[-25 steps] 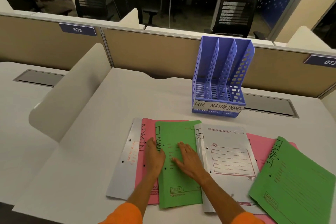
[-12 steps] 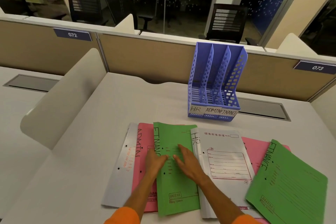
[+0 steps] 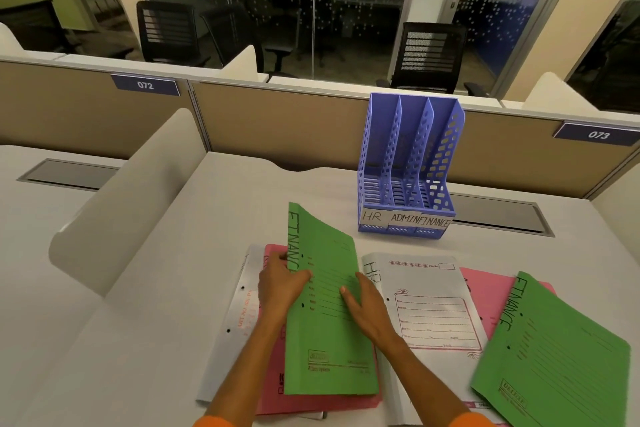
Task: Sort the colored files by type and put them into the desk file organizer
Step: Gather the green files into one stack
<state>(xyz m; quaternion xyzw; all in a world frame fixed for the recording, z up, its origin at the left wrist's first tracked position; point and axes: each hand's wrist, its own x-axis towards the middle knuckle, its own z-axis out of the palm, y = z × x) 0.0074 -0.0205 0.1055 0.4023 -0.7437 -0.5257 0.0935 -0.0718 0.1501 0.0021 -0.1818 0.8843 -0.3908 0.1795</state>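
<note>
A green file point(image 3: 332, 333) marked FINANCE tilts up off the desk, its far end raised. My left hand point(image 3: 280, 282) grips its left spine edge. My right hand point(image 3: 369, 310) lies flat on its cover near the right edge. Under it lie a pink file point(image 3: 273, 371) and a white file point(image 3: 235, 315). To the right are a white file point(image 3: 433, 305) marked HR, another pink file point(image 3: 485, 295) and a second green FINANCE file point(image 3: 554, 354). The blue organizer point(image 3: 408, 166) stands behind with slots labelled HR, ADMIN, FINANCE and nothing in them.
A curved white divider point(image 3: 124, 198) rises on the left of the desk. A beige partition point(image 3: 277, 121) runs behind the organizer, with a grey cable hatch point(image 3: 498, 215) in the desk at its right. Black chairs stand beyond the partition.
The green file's far end has lifted off the stack; my left hand moved from its cover to grip the spine edge. The view shifted closer and lower.
</note>
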